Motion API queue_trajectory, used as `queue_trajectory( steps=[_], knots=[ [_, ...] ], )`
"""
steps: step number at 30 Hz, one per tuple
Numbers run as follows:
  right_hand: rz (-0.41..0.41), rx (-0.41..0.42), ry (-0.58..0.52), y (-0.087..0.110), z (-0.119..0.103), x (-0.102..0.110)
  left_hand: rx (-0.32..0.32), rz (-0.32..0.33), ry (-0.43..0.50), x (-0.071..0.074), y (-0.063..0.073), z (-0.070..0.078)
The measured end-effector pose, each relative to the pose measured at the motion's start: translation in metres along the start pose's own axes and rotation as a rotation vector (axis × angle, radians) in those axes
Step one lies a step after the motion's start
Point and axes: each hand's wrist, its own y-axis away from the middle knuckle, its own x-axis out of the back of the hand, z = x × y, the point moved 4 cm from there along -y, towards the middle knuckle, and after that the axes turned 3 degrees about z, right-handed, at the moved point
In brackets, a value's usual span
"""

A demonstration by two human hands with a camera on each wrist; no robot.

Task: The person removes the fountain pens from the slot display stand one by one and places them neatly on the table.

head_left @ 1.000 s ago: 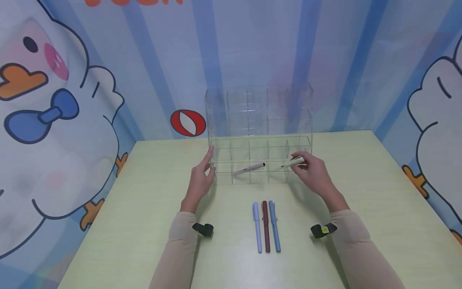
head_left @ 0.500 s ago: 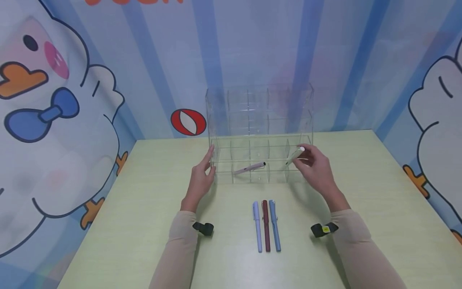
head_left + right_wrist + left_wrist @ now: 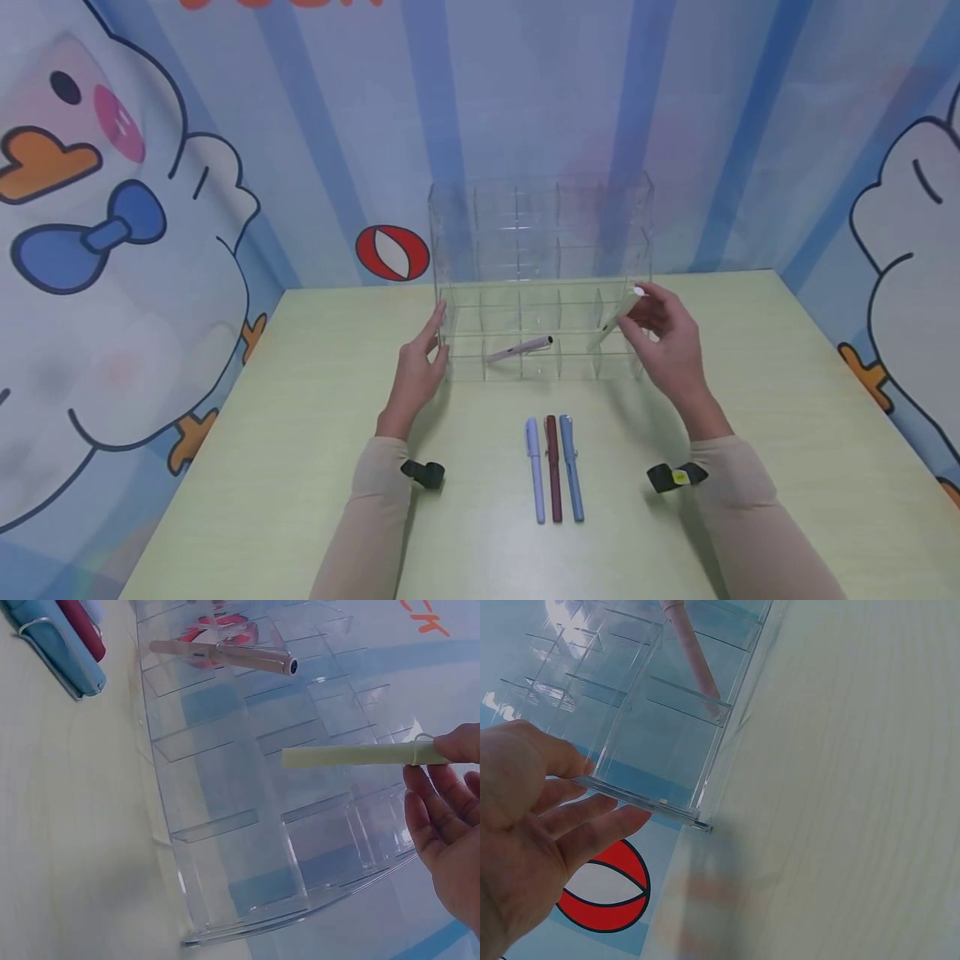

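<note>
A pale green pen [image 3: 618, 315] is pinched between the thumb and fingers of the right hand [image 3: 672, 348], which grip it near the end with the clip. It hangs tilted over the right part of a clear rack [image 3: 502, 336], its free end pointing down and to the left; whether that end touches the plastic I cannot tell. The left hand [image 3: 417, 372] holds the rack's left side, fingers along the outer face and thumb by the edge.

The rack is stepped, with rows of small compartments rising toward the back. A pinkish pen [image 3: 519, 349] lies slanted in its front row, across a divider, with its dark-topped cap end raised to the right.

In front of the rack, three pens lie side by side on the desk [image 3: 247, 467]: lavender [image 3: 536, 471] on the left, dark red [image 3: 553, 468] in the middle and blue [image 3: 572, 468] on the right. A small black camera [image 3: 423, 474] sits at the left wrist and another [image 3: 677, 477] at the right, both beside beige sleeves [image 3: 757, 517]. Behind stands a blue striped backdrop [image 3: 510, 83], printed with a red-and-white ball [image 3: 392, 252] and large white birds [image 3: 135, 333].
</note>
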Motion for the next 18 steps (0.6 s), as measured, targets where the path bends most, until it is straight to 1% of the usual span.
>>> queue_trajectory(
  steps=[7,12,18],
  knots=[
    [0.004,0.01,-0.038,0.0,-0.006,0.003,0.01,-0.004,0.001,-0.001,0.0,-0.003],
    [0.011,0.002,-0.063,-0.001,-0.006,0.004,0.014,-0.002,0.004,0.0,0.001,-0.002],
    [0.01,-0.032,-0.062,-0.003,0.016,0.008,0.005,0.004,0.012,-0.001,0.0,-0.001]
  ],
)
